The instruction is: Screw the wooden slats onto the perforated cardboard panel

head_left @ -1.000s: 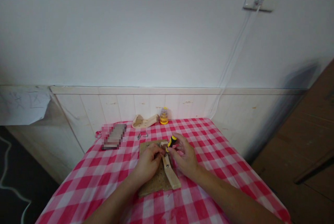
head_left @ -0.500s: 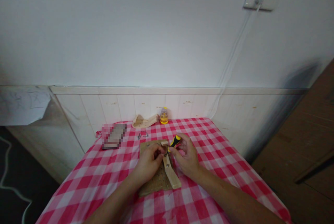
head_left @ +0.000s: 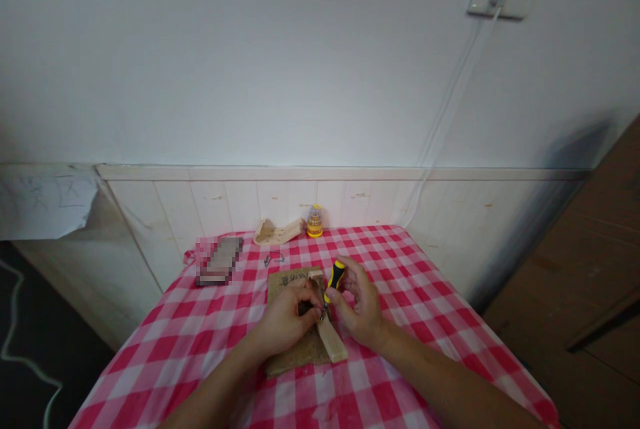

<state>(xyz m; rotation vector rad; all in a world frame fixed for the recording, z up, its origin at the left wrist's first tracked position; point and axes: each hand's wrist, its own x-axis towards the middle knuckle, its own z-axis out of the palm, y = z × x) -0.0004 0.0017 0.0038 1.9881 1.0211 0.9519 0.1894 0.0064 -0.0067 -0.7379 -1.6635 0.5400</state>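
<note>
The screwdriver (head_left: 337,275) is standing tilted over the wooden piece (head_left: 332,341), its shaft pointing down at a small metal part (head_left: 323,316) near the piece's middle; whether the tip is seating is too small to tell. The right hand (head_left: 364,309) is holding the handle, fingers closing narrowly round it. The left hand (head_left: 290,319) is bringing its fingers together right beside the tip; cannot tell whether they are pinching the metal part or only resting against the wood. Chief hazard, by my reading: with the shaft leaning so, the tip could be slipping sideways under pressure and scraping the wood or jabbing those near fingers. Second: the wooden piece is lying at a slant along the right side of the board (head_left: 295,359), no clamp showing, so turning force could be swinging it about if the left hand is not bracing firmly. The board is resting on the cloth-covered worktop (head_left: 390,262); loose cloth could be creeping and taking the work along. Beyond the board, small metal bits (head_left: 267,260) are lying loose, liable to be scattering if the cloth is tugged. Farther back, the curved wooden part (head_left: 277,234) and bit holder (head_left: 315,223) are sitting well clear of both hands.
</note>
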